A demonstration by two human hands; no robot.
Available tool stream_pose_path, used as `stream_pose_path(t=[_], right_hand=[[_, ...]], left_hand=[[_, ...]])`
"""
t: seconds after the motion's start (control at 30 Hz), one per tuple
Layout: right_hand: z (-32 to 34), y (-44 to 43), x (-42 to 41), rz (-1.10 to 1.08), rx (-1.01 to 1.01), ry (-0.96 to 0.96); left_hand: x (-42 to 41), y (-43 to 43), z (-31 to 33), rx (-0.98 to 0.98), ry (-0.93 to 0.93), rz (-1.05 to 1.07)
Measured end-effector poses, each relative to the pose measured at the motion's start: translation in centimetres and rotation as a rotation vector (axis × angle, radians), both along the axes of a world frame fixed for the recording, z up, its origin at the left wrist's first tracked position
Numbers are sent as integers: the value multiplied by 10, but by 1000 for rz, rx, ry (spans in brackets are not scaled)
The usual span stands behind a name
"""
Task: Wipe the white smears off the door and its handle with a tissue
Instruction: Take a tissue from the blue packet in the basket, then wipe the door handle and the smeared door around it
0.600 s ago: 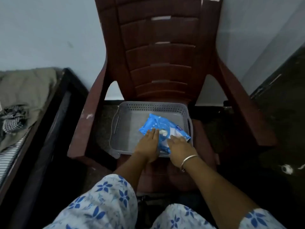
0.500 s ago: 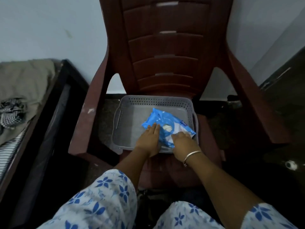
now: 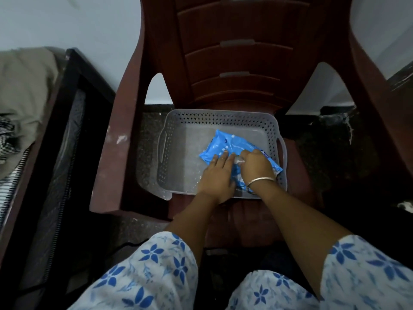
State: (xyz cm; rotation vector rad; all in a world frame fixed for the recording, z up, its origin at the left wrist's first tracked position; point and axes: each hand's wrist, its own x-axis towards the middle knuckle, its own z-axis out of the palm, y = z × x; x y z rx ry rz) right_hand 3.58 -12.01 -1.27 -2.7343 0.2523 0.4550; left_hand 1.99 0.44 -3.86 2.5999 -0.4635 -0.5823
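Left hand (image 3: 218,175) pressed flat on crinkly blue tissue pack (image 3: 224,143), right hand (image 3: 257,167) pinched it with curled fingers, perforated grey basket (image 3: 223,118), ribbed chair (image 3: 241,52).

Straight ahead of you stands a dark red plastic chair (image 3: 234,52), its slatted back close to a pale wall (image 3: 78,23). On its seat sits a grey basket (image 3: 221,118) with perforated sides and a handle slot at each end. White flecks mark the armrest (image 3: 116,139) on your left. Further left is a black bed frame (image 3: 67,90) carrying an olive cloth (image 3: 24,86) and a checked fabric (image 3: 5,139) at the picture's edge. Dark speckled floor (image 3: 152,130) shows beside the seat.
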Motion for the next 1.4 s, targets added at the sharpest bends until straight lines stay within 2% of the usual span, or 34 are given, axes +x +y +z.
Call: stream_pose_path(t=[0.17, 0.27, 0.33, 0.4, 0.47, 0.53, 0.6, 0.67, 0.77, 0.87, 1.03, 1.23, 1.4], right_hand=[[-4, -5, 2, -508, 381, -94], [6, -8, 0, -819, 776, -172], [20, -11, -5, -865, 985, -189], [37, -15, -11, -824, 1091, -154], [54, -22, -16, -809, 1183, -136], [72, -31, -22, -831, 1312, -143], [89, -44, -29, -851, 1399, -207], [106, -61, -38, -808, 1383, -333], [130, -91, -56, -696, 1229, -526], [154, -117, -78, -619, 1135, -649], [193, -159, -123, -585, 1149, -781], [230, -196, -181, -597, 1063, -1004], [252, -217, -237, -598, 980, -1199]], left_hand=[[-1, -1, -1, 3, 3, 16], [-2, -2, 3, -52, -39, 53], [-1, -7, 14, -265, -38, 196], [1, -20, 36, -577, 108, 418], [5, -36, 64, -839, 293, 541], [9, -52, 88, -1014, 403, 570], [11, -67, 111, -1051, 440, 572], [13, -81, 132, -1059, 483, 559], [8, -102, 164, -1118, 560, 488], [-5, -127, 187, -1134, 475, 265], [-35, -166, 219, -1176, 403, 32], [-82, -208, 252, -1336, 454, -119], [-125, -238, 273, -1298, 363, -242]])
